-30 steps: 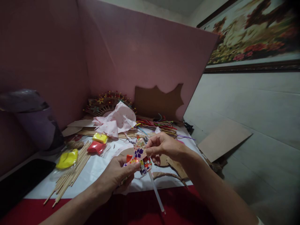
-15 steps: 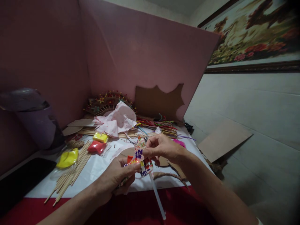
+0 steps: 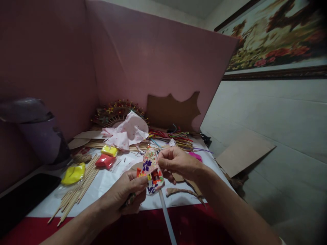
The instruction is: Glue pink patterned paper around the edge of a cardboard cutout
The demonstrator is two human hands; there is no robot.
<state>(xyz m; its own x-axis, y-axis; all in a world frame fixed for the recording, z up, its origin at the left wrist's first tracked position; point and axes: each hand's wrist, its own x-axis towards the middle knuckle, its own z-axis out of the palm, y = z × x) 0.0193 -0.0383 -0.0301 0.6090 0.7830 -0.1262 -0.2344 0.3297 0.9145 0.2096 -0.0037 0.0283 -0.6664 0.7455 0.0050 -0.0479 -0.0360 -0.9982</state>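
My left hand (image 3: pixel 134 190) is wrapped round the handle of a floral-patterned hot glue gun (image 3: pixel 149 166). Its orange tip points away from me, and an orange trigger shows by my fingers. From its rear end a long translucent glue stick (image 3: pixel 166 216) sticks out towards me. My right hand (image 3: pixel 176 163) is at the gun's right side near the front, thumb and fingers pinched together. Whatever lies between them, if anything, is too small or hidden to make out. A curved strip of brown cardboard (image 3: pixel 182 191) lies below my right hand.
Thin wooden sticks (image 3: pixel 81 185) lie at left beside yellow clay (image 3: pixel 74 173) and red clay (image 3: pixel 105 161) packets. Behind are pink spotted fabric (image 3: pixel 130 131), a decorated fan-shaped piece (image 3: pixel 117 110) and coloured pipe cleaners (image 3: pixel 176 136). A lidded bin (image 3: pixel 43 136) stands far left.
The glue gun has turned, showing more of its side and the slot in it. My right thumb has drawn back from the gun's body to its right edge.
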